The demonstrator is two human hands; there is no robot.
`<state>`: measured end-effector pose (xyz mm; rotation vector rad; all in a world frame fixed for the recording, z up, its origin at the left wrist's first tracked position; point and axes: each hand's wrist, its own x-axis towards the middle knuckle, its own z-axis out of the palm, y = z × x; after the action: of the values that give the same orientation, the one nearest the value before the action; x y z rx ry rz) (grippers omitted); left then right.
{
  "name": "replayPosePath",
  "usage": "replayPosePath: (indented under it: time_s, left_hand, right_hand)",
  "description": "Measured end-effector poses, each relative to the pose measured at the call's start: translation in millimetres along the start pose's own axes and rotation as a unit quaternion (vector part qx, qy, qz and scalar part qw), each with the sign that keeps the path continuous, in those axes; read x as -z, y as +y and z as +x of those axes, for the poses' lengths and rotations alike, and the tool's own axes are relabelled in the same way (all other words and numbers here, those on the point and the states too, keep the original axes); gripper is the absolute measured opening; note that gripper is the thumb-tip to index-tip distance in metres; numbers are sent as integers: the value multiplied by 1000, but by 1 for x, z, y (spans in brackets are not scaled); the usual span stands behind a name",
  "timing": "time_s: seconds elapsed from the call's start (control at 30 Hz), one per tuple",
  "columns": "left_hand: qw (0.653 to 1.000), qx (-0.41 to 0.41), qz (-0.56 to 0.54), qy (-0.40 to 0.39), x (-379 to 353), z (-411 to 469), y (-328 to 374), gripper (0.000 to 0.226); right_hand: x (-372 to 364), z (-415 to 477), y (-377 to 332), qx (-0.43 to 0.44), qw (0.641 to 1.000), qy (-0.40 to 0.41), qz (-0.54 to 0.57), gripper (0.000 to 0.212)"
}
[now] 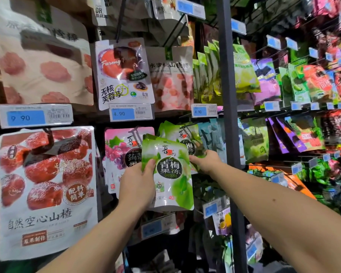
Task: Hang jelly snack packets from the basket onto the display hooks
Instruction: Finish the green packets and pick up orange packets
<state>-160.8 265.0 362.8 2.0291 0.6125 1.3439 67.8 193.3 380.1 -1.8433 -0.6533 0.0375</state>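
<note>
Clamping a fanned stack of green plum jelly packets (169, 174), the left hand (136, 186) is holding it up left of the grey upright post (229, 125). The right hand (205, 160) is pinching the hung green packets (187, 134) nearer that post. It should be steadying those while the holes are being lined up. The hook (186, 127) is mostly hidden, the holes are blurring, and the basket is lying out of view.

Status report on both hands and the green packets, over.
Left hand grips green packet stack. Right hand holds hung green packets. No visible obstruction.
</note>
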Motion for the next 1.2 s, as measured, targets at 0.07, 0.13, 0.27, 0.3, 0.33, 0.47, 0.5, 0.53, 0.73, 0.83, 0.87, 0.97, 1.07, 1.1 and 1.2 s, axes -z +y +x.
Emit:
replayPosePath:
  time_s: [0.07,0.13,0.27,0.3,0.33,0.47,0.5,0.53,0.73,0.83,0.87,0.97,1.07,1.1,1.2]
  left_hand:
    - [1000,-3,6,0,-2,0,3,50]
    - [1000,-3,23,2,-5,0,6,51]
    - [1000,13,9,1,-15,0,10,48]
    - [1000,20,2,6,-18,0,12,49]
    - [1000,28,-4,11,-21,2,12,50]
    - [997,65,-24,30,-37,6,18,51]
    - [996,71,-45,30,-42,6,20,50]
    - [995,72,-60,30,-47,7,20,51]
    - [995,79,-61,5,-59,5,25,50]
    - [994,77,-77,-1,-50,3,24,53]
    - [995,73,-73,-1,-46,2,24,54]
    - [996,63,-65,2,-35,2,22,54]
    - [997,54,-48,6,-27,5,19,53]
    - [997,51,-50,8,-25,6,18,54]
    - [998,47,-49,12,-20,9,15,56]
  right_hand:
    - [9,-9,2,-8,1000,4,22,96]
    - [17,-18,2,-24,999,5,42,94]
    - [34,-50,-2,-6,998,44,33,67]
    - [36,-60,0,12,998,48,27,61]
    - [39,-71,1,34,998,50,7,62]
    - [44,-99,9,67,997,-34,34,83]
    - [44,-102,10,57,993,-74,69,86]
    - [42,-106,10,53,991,-98,79,91]
    - [41,-101,14,51,988,-67,129,66]
    - [54,-96,9,69,985,-56,145,60]
    - [57,-94,6,73,986,-46,146,59]
    - [63,-75,6,62,987,-20,148,80]
    - [66,-61,4,46,986,-18,157,94]
    - [66,-56,3,39,986,-23,161,99]
    - [66,-47,1,27,988,-22,147,104]
